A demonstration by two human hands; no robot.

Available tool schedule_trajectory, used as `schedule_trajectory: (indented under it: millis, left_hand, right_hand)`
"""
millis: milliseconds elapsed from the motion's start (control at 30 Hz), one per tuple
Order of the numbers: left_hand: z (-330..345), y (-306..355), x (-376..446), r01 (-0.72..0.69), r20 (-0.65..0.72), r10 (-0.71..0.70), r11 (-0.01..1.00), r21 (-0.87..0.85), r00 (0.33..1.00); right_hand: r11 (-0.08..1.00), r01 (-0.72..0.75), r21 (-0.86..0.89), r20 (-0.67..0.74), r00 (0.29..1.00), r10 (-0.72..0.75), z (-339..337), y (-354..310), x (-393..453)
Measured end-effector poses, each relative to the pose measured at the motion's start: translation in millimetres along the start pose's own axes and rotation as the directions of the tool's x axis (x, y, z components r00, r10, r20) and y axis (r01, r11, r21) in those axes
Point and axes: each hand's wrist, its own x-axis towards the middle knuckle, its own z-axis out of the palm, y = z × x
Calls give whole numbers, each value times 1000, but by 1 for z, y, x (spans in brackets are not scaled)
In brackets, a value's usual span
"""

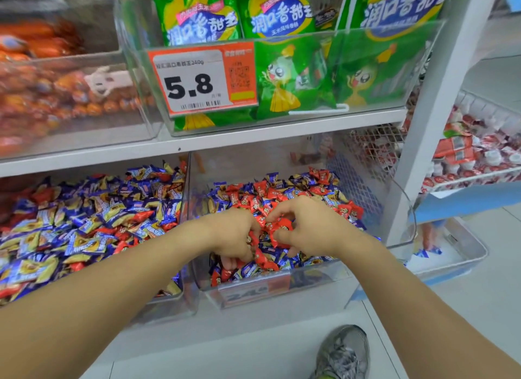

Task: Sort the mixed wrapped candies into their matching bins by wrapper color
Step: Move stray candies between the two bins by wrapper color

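Right candy bin: open at top and front lip, entry from the shelf's front edge. Upper shelf board caps headroom above. Clear divider wall blocks the left side; mesh panel and white upright block the right.

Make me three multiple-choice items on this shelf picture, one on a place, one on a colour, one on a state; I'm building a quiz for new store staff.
1. Where are both hands working?
A. In the right candy bin
B. In the left candy bin
C. On the upper shelf

2. What colour is the wrapper of the candies that the hands hold?
A. Green
B. Red
C. White

3. What is the right hand doing?
A. Resting flat and open
B. Pointing at the price tag
C. Gripping candies with curled fingers

Answers:
1 A: the left hand and right hand are inside the right candy bin.
2 B: red candies show between them.
3 C: its fingers curl round them.
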Motion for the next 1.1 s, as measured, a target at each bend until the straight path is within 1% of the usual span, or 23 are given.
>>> schedule_trajectory:
  millis: [100, 133, 167, 267, 367, 433, 533, 600, 733, 767, 800, 867, 900, 933, 967, 1000, 1033, 1067, 1100]
  left_hand:
    - [-13, -3, -7, 15, -28, -19, 992, -129, 999]
    - [-15, -3, -9, 17, -25, -21, 989, -149, 999]
    - [-15, -3, -10, 19, -29, -24, 989, -144, 999]
    - [-10, -3, -6, 16, -73, -16, 1000, -10, 997]
    - [2, 1, -1, 20, -95, -16, 999, 46, 995]
    - [11, 3, 6, 31, -93, -25, 998, 59, 995]
    - [18, 2, 14, 48, -154, -32, 994, 100, 988]
    - [18, 1, 19, 55, -199, -28, 990, 131, 980]
    - [19, 2, 17, 52, -234, -1, 976, 211, 972]
    - [17, 2, 12, 43, -251, 3, 983, 178, 968]
    - [11, 2, 5, 23, -278, 8, 994, 110, 960]
    - [-2, 0, -17, -58, -364, 34, 997, -55, 931]
    - [-7, -1, -30, -120, -419, 52, 983, -136, 907]
    - [-10, -4, -45, -196, -484, 70, 957, -215, 872]
    - [-11, -9, -59, -275, -563, 78, 921, -275, 823]
    - [-11, -17, -73, -335, -645, 70, 894, -298, 761]
    - [-9, -27, -87, -361, -711, 56, 888, -286, 701]
    - [-7, -41, -98, -350, -752, 30, 897, -270, 659]
    - [-3, -57, -107, -314, -772, -6, 912, -265, 635]
  right_hand:
    - [999, -46, 28, 132, 990, 42, 3, -3, 0]
    - [997, -66, 41, 175, 983, 58, 5, -3, 0]
    - [997, -76, 31, 203, 977, 69, 7, -3, 0]
    - [993, -71, -94, 248, 964, 92, 9, -6, 3]
    - [975, -84, -205, 279, 950, 141, 13, -10, 6]
    - [963, -103, -249, 279, 945, 173, 20, -12, 9]
    - [954, -120, -275, 199, 964, 179, 33, -11, 18]
    - [965, -141, -223, 153, 972, 177, 38, -8, 24]
    - [982, -94, -166, 185, 975, 125, 30, 1, 24]
    - [987, -86, -133, 170, 979, 109, 24, 3, 22]
    - [992, -86, -90, 128, 987, 97, 17, 5, 18]
    - [994, -105, 37, -7, 994, 106, 3, 7, 12]
    - [982, -125, 140, -55, 989, 134, -1, 7, 9]
    - [958, -138, 253, -76, 984, 162, -4, 5, 7]
    - [926, -134, 352, -82, 982, 173, -4, 0, 5]
    - [895, -112, 433, -93, 981, 167, -1, -7, 5]
    - [869, -68, 490, -120, 982, 145, 4, -17, 5]
    - [849, -6, 529, -170, 979, 112, 11, -28, 8]
    - [842, 74, 534, -240, 968, 67, 18, -41, 12]
